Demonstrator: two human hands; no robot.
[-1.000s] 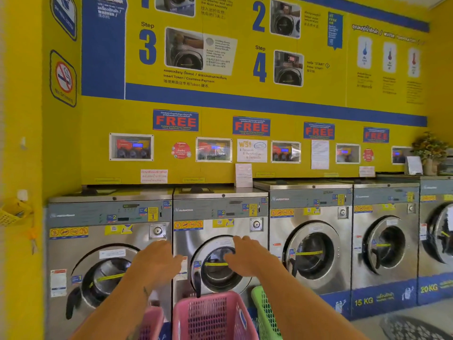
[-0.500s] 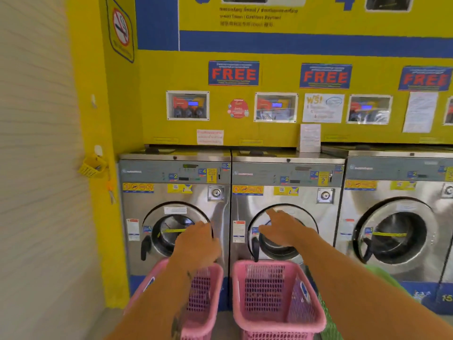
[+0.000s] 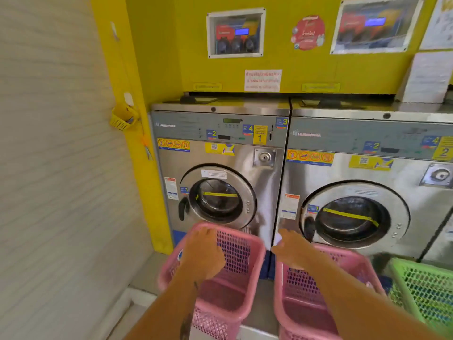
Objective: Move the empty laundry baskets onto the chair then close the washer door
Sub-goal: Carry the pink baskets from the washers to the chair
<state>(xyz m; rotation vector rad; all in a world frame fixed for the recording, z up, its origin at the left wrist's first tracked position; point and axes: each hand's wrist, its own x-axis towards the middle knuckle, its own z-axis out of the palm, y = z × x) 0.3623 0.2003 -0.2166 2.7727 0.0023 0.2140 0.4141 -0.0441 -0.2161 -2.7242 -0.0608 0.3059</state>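
Two washers (image 3: 220, 168) (image 3: 367, 192) at 12 and 2 o'clock, doors shut. Below, two pink baskets (image 3: 247, 271) (image 3: 348, 261) on the floor at 6 o'clock, green basket (image 3: 426, 288) at 4. Left hand (image 3: 202, 253) over left basket, right hand (image 3: 293, 249) over the other's rim; each grip loose, holding nothing.

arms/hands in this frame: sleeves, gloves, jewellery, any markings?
Both forearms are bare, with no sleeves in view. No gloves on the left hand or the right hand, and no watch, ring or bracelet shows. The left forearm carries dark tattoo marks: a small one near the wrist and a larger one lower down. The right forearm shows no marking.
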